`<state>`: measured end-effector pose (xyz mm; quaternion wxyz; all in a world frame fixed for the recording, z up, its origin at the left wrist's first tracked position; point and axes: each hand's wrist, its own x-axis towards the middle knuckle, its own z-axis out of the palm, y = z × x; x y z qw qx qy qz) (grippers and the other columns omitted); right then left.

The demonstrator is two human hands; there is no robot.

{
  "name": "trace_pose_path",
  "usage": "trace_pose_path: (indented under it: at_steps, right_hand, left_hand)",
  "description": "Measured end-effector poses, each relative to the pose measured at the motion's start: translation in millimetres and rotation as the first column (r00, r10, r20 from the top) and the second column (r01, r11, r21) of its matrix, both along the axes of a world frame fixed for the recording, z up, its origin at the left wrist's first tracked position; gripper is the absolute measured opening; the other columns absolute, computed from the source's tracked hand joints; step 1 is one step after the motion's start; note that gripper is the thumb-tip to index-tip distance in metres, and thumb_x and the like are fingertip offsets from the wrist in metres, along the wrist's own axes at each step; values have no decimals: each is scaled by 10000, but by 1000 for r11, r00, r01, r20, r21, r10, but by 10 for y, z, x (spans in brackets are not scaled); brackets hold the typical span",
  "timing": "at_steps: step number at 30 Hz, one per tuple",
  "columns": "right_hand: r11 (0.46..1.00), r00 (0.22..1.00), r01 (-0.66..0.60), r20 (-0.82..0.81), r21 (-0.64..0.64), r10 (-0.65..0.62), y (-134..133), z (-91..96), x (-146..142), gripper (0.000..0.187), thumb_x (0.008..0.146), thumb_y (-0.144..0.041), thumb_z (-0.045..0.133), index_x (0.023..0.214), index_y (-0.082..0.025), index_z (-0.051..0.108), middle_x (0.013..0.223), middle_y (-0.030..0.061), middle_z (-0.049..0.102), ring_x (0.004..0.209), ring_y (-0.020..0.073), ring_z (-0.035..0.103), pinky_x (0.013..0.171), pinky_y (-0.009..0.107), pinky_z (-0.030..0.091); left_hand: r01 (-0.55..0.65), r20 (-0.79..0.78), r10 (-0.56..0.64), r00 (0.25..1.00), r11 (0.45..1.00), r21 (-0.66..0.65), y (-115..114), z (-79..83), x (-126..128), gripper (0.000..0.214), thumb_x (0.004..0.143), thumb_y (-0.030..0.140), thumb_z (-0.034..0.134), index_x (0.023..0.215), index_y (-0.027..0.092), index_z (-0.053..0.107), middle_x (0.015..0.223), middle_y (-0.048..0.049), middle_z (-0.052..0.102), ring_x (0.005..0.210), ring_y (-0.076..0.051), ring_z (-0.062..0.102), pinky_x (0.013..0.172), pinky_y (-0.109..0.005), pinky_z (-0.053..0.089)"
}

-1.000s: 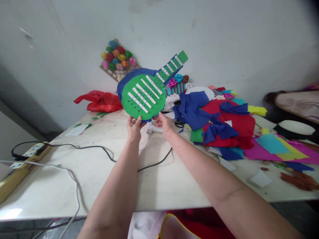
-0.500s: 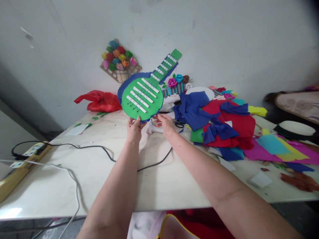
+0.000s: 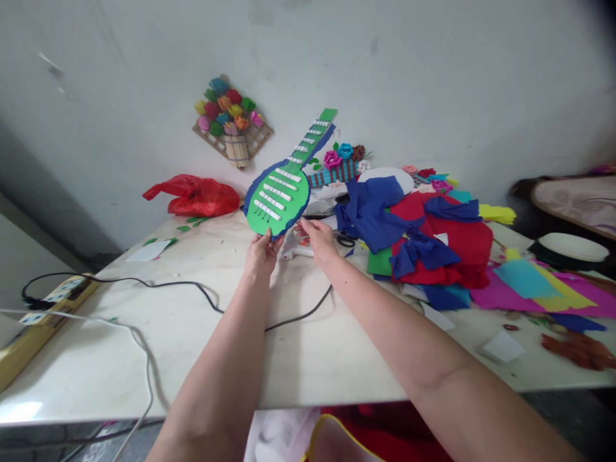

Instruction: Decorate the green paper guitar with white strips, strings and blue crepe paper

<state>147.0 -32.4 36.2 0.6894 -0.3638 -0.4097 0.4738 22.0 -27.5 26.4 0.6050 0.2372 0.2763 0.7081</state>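
A flat paper-craft guitar [image 3: 283, 196] with a green face, white strips and a blue back edge is held up over the far part of the table, its neck tilted up to the right. My left hand [image 3: 262, 253] pinches the bottom of its round body, thumb in front and fingers behind. At the lower right edge of the body is my right hand [image 3: 317, 240], thumb at the rim and fingers curled, their tips partly hidden. Just behind and below the hands lies a white glue gun [image 3: 294, 252], partly covered. Black-handled scissors [image 3: 345, 240] rest right of my right hand.
Blue [image 3: 373, 208] and red crepe paper [image 3: 462, 237] is heaped on the right. A red plastic bag [image 3: 202, 196] lies at the back left. A yellow power strip [image 3: 48, 317] sits at the left edge; a black cord [image 3: 158, 282] crosses the table. Paper flowers [image 3: 230, 109] stand against the wall.
The craft guitar has turned and tilted, so its face looks narrower and its neck steeper, with the neck's tip lower and further left. Both hands have barely shifted.
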Motion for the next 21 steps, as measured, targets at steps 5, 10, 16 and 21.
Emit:
trace_pose_path:
  at_steps: [5, 10, 16, 21]
  right_hand:
    - [1000, 999, -15, 42, 16, 14, 3, 2, 9, 326, 596, -473, 653, 627, -157, 580, 596, 0, 608, 494, 79, 516, 425, 189, 378]
    - [999, 998, -23, 53, 24, 22, 17, -15, 15, 340, 579, -483, 665, 610, -159, 565, 587, -8, 597, 501, 81, 518, 433, 191, 381]
    - [1000, 998, -24, 52, 20, 23, 43, -35, 18, 349, 569, -477, 673, 572, -166, 516, 532, -22, 569, 477, 83, 506, 432, 198, 386]
    - [1000, 996, -14, 83, 8, 13, 53, -43, 19, 349, 582, -484, 659, 570, -169, 510, 531, -19, 572, 473, 85, 508, 437, 202, 387]
  left_hand:
    - [66, 11, -66, 998, 997, -29, -11, 10, -8, 104, 765, 27, 480, 736, 117, 525, 615, -19, 627, 532, -122, 624, 495, -182, 516]
    - [107, 31, -104, 994, 986, -129, -31, 42, -8, 103, 771, 34, 465, 751, 113, 528, 577, -31, 614, 501, -123, 615, 476, -168, 513]
    - [156, 46, -150, 988, 969, -193, -18, 31, -26, 108, 773, 28, 455, 779, 107, 528, 582, -40, 626, 497, -132, 620, 452, -166, 511]
    - [165, 54, -157, 986, 963, -214, -13, 23, -36, 109, 770, 17, 456, 782, 97, 529, 585, -52, 629, 505, -141, 625, 464, -169, 517]
